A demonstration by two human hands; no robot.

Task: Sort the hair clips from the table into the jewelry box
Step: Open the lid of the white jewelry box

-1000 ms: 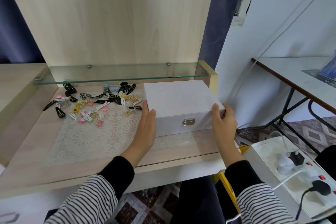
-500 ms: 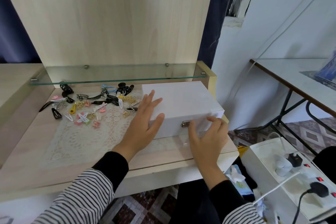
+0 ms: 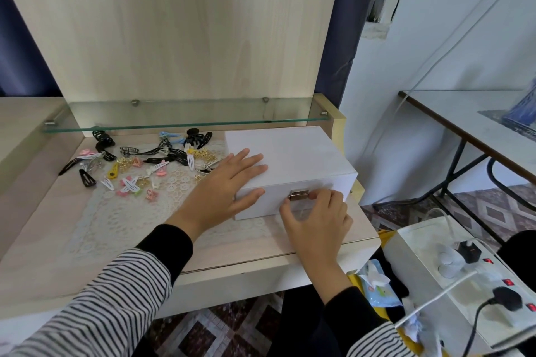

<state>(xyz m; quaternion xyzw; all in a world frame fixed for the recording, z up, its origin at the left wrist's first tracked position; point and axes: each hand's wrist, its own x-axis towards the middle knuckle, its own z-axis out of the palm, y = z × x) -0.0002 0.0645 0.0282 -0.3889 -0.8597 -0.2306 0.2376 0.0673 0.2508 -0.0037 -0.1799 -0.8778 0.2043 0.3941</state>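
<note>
White jewelry box [image 3: 304, 153], left hand [image 3: 224, 191] atop, right hand [image 3: 316, 220] pinching clasp [image 3: 298, 195]

Table [image 3: 43, 226] with lace mat [image 3: 121, 220], jewelry box [image 3: 301, 153]

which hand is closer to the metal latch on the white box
Right. The right hand has curled fingers at the latch on the jewelry box front; the left hand lies flat on the lid's left corner, farther off.

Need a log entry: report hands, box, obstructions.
Left hand flat on jewelry box lid. Right hand pinches clasp; box shut. Hair clips loose on table, nothing blocking.
</note>
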